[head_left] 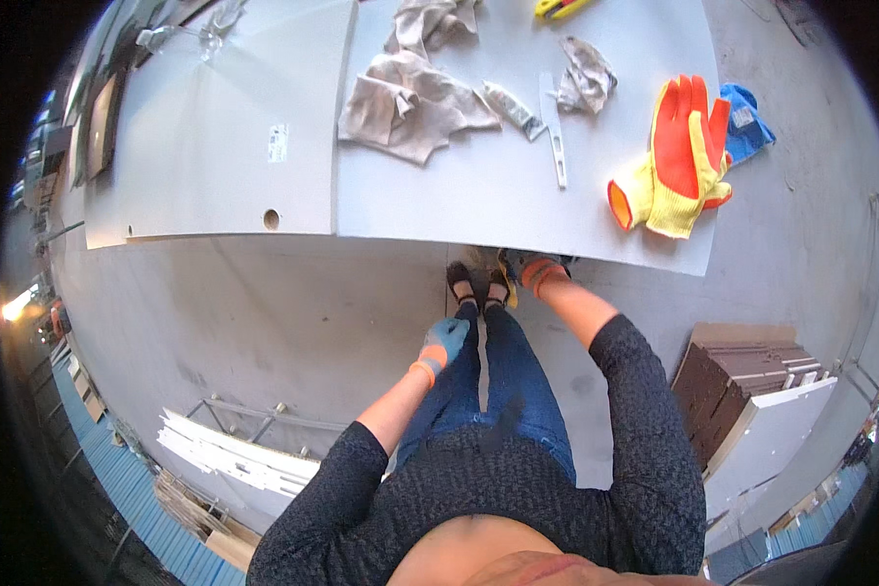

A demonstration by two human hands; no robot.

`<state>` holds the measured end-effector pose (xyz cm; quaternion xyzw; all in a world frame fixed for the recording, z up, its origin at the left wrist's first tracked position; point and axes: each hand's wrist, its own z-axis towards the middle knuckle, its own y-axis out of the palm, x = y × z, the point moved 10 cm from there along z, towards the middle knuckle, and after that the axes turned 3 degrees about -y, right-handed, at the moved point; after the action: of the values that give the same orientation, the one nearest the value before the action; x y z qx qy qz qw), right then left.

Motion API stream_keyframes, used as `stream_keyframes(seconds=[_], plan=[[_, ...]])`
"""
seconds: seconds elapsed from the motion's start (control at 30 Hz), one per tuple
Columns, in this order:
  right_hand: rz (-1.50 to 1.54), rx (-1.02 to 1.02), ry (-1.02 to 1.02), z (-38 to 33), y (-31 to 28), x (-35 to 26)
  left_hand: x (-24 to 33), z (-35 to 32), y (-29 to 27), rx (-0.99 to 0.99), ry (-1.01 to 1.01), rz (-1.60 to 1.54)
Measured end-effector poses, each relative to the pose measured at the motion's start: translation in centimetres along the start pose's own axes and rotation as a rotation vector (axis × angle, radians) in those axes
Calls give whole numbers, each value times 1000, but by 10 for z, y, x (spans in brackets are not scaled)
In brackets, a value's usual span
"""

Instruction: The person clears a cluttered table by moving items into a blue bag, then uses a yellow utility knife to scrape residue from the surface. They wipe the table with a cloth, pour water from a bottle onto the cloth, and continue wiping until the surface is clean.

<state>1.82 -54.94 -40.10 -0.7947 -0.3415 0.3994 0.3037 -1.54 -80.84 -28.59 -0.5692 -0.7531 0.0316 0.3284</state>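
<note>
Left hand, in a blue glove w/ orange cuff, hung at centre frame beside the person's left thigh, fingers loosely curled, holding nothing, touching or just off the jeans. Right hand, also gloved w/ an orange cuff, reached up to the lower edge of the grey panel at centre; its fingers were tucked under that edge, so can't tell if closed on anything; a bit of yellow showed just beside it, unclear what. 2 dark shoes stood together btwn the two hands, right at the panel's edge. On the panel, going outward: 1 pair of orange-and-yellow work gloves stacked at right, 1 blue glove touching behind them at upper right; 1 long grey level-like tool lying near-upright in the frame at centre top; 1 small tube just left of it; 2 crumpled beige rags, a big one upper centre and a small one right of the tool; 1 yellow tool cut off by the top edge. A 2nd grey panel lay alongside at upper left, w/ 1 round hole near its lower edge. On the concrete floor: a stack of white boards lower left, a stack of brown and white boards at right.
</note>
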Motion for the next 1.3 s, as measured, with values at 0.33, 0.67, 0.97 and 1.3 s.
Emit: stream_keyframes(seconds=[0.33, 0.67, 0.97, 1.3], plan=[[171, 141, 10, -24, -95, -1, 27, -8, -14, -106, -161, -130], [28, 65, -237, -61, -139, -47, 28, -12, -34, -56, -85, -62], [47, 282, -240, -62, -148, -39, 164, -52, -84, 55, 347, -10], [175, 94, 78, -26, -100, 9, 119, 49, -15, 131, 94, -178]])
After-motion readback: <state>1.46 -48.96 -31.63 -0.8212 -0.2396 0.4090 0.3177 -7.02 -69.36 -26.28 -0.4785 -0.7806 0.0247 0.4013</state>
